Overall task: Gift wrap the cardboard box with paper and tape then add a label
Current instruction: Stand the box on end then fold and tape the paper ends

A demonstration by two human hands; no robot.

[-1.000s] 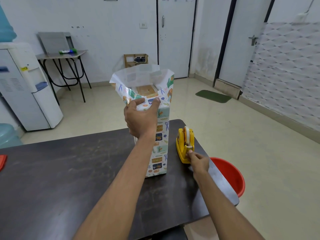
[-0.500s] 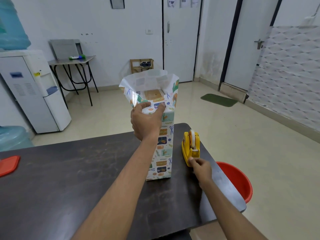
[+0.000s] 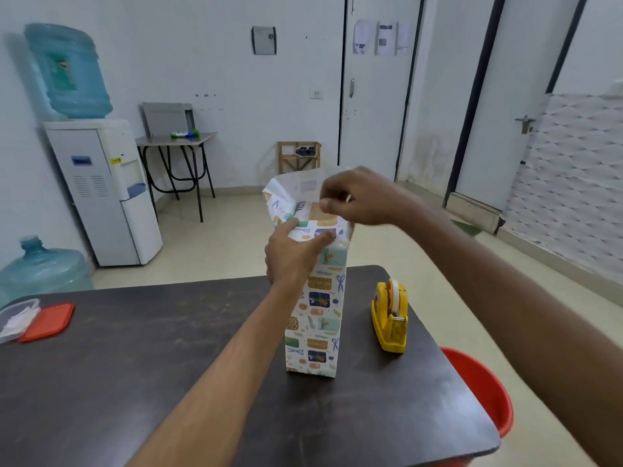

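The tall cardboard box [image 3: 324,214] stands upright on the dark table [image 3: 135,365], wrapped in patterned gift paper [image 3: 317,318]. The paper's top end stands open above the box, white inside. My left hand [image 3: 293,254] presses a folded paper flap down on the box's near top edge. Just above the open top, my right hand [image 3: 360,200] hovers with its fingertips pinched on a barely visible strip of clear tape. To the right of the box stands the yellow tape dispenser [image 3: 391,315], untouched.
A red lid [image 3: 47,321] and a clear container [image 3: 17,318] lie at the table's left edge. A red bucket [image 3: 478,389] sits on the floor by the table's right corner. A water dispenser [image 3: 101,183] and a spare bottle [image 3: 43,267] stand at the left.
My right hand left the tape dispenser and rose to the open top of the box. My left hand stayed on the folded flap. The camera view tilted up.
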